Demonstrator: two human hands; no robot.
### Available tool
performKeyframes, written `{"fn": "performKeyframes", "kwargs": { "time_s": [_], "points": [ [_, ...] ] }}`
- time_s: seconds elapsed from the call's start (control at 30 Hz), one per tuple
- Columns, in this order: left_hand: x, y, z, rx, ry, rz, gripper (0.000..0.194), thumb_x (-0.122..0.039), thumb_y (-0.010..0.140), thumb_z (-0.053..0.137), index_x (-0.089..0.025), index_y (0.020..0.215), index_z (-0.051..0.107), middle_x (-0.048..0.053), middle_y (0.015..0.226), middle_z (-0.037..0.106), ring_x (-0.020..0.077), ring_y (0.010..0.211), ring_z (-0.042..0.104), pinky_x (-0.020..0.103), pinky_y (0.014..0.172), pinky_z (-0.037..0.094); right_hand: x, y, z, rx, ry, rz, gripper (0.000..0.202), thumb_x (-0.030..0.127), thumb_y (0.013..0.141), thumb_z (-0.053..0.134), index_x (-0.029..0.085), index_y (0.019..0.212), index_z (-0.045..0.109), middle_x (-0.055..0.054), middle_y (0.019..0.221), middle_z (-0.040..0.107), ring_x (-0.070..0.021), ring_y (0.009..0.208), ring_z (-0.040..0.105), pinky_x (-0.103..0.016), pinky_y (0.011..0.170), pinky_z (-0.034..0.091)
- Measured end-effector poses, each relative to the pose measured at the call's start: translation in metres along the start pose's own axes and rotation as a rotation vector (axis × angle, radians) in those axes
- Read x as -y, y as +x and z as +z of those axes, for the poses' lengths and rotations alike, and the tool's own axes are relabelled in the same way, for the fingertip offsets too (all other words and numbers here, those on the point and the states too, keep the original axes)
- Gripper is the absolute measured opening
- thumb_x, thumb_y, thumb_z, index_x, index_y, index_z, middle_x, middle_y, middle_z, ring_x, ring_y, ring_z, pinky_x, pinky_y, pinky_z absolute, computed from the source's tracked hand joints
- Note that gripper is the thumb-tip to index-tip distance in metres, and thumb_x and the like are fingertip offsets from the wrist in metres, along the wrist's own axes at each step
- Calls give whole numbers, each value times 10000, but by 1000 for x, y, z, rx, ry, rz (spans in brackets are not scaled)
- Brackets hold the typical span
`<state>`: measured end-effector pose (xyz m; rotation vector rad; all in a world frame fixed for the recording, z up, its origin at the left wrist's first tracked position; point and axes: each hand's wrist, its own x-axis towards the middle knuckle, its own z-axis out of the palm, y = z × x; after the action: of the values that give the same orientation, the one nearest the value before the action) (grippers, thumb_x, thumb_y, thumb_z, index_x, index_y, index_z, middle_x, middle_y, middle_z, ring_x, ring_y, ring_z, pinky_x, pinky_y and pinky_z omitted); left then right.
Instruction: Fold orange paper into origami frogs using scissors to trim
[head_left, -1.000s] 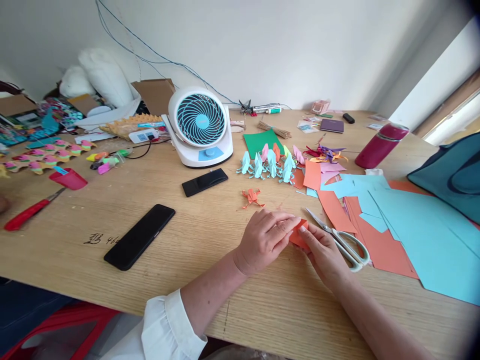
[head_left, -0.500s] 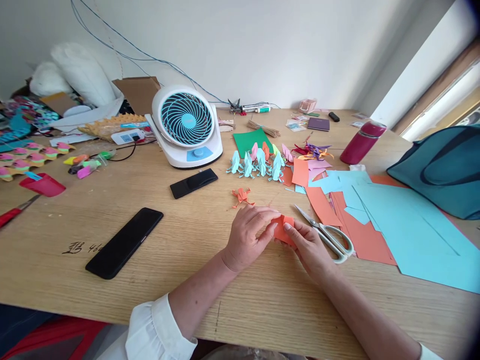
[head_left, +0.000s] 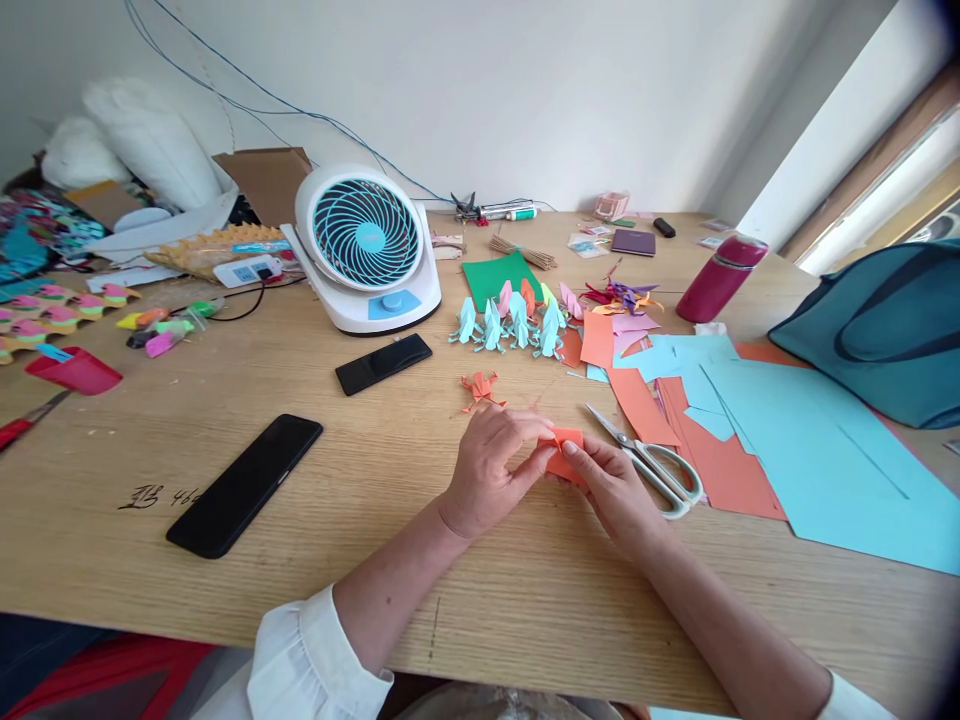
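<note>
Between my hands is a small folded piece of orange paper (head_left: 564, 464). My left hand (head_left: 491, 462) pinches its left edge with thumb and fingertips. My right hand (head_left: 613, 487) grips the other side, thumb on top and fingers underneath, partly hidden. Just beyond my left hand sits a folded orange paper frog (head_left: 480, 388). White-handled scissors (head_left: 652, 465) lie beside my right hand, blades pointing away to the left. Farther back stand several light-blue folded paper figures (head_left: 517, 322), with pink, orange and yellow-green ones behind.
Orange paper strips (head_left: 641, 405) and large light-blue sheets (head_left: 832, 460) spread to the right, near a magenta flask (head_left: 716, 283) and a teal bag (head_left: 874, 330). Leftward are a white fan (head_left: 367, 250), two black phones (head_left: 246, 487) and a red cup (head_left: 79, 372). Green paper (head_left: 487, 278) lies behind the figures.
My left fingertips have closed in on the orange paper, and its upper left part is now folded or bent over. The whole view has shifted slightly.
</note>
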<state>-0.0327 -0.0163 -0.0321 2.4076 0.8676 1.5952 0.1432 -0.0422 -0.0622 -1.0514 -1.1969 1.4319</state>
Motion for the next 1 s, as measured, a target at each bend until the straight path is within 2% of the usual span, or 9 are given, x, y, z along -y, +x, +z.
{"fn": "performKeyframes", "kwargs": {
  "time_s": [0.33, 0.5, 0.67, 0.87, 1.0],
  "points": [
    [-2, 0, -1, -15, -2, -11, 125, -187, 891, 690, -234, 972, 606, 24, 989, 759, 186, 914, 688, 365, 846, 492, 0, 0, 2, -13, 6, 15, 374, 563, 876, 661, 244, 1044, 762, -34, 878, 720, -185, 765, 622, -307, 722, 477],
    [-2, 1, -1, -18, 3, 12, 179, -177, 880, 699, -233, 1027, 614, 25, 979, 755, 188, 911, 682, 361, 846, 501, 3, -1, 3, -7, 25, 9, 351, 550, 879, 663, 247, 1028, 762, -27, 880, 715, -174, 756, 620, -306, 728, 481],
    [-3, 1, -2, -26, -7, -2, 126, -194, 887, 693, -231, 986, 624, 34, 968, 743, 185, 914, 687, 358, 850, 520, 7, -2, 5, -16, 9, -12, 360, 555, 875, 663, 240, 1014, 766, -23, 834, 695, -169, 765, 597, -301, 726, 474],
    [-6, 2, -5, -34, -42, -8, 21, -211, 911, 652, -222, 919, 636, 51, 947, 700, 178, 881, 664, 340, 798, 549, 14, -2, 6, -30, -58, -84, 378, 580, 872, 648, 224, 937, 758, -17, 745, 648, -162, 703, 529, -296, 674, 435],
    [-7, 3, -5, -50, -99, -34, 53, -215, 893, 680, -213, 923, 635, 40, 894, 666, 166, 850, 640, 322, 781, 546, 18, -2, 4, -53, -145, -168, 345, 548, 900, 627, 224, 870, 743, -11, 731, 612, -162, 693, 496, -298, 666, 405]
  ]
}}
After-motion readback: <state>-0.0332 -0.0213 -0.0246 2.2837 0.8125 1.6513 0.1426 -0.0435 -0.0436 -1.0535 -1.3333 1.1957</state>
